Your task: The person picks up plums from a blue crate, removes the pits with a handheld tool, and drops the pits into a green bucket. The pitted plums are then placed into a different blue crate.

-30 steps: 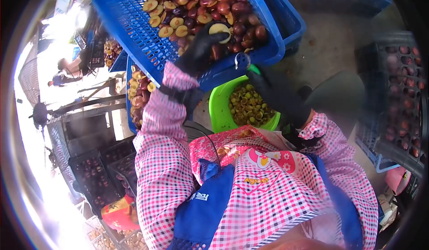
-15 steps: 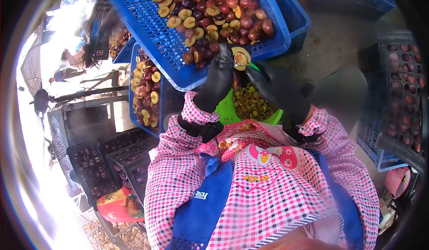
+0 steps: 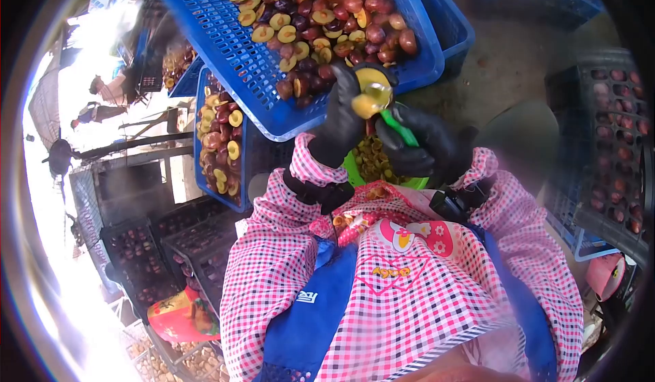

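My left hand (image 3: 339, 112), in a black glove, is closed around a plum half (image 3: 374, 77) with its yellow cut face showing. My right hand (image 3: 428, 142), also black-gloved, grips a green-handled scoop (image 3: 401, 129). The scoop's shiny metal end is at the lower edge of the plum half. A yellow piece of pit and flesh (image 3: 366, 106), smeared by motion, hangs at that metal end. Below my hands is a bright green tub (image 3: 353, 171) holding many scooped-out pits (image 3: 376, 161). Its near side is hidden by my apron.
A blue crate (image 3: 235, 88) with halved plums (image 3: 321, 23) stands just beyond my hands. Another blue crate (image 3: 202, 158) of halves is to the left. Dark crates (image 3: 133, 262) of plums stand lower left, and a dark plum tray (image 3: 617, 150) is at right.
The scoop has come out of the plum half's centre toward me, carrying the yellow piece. My right hand has turned, and more of the green handle shows.
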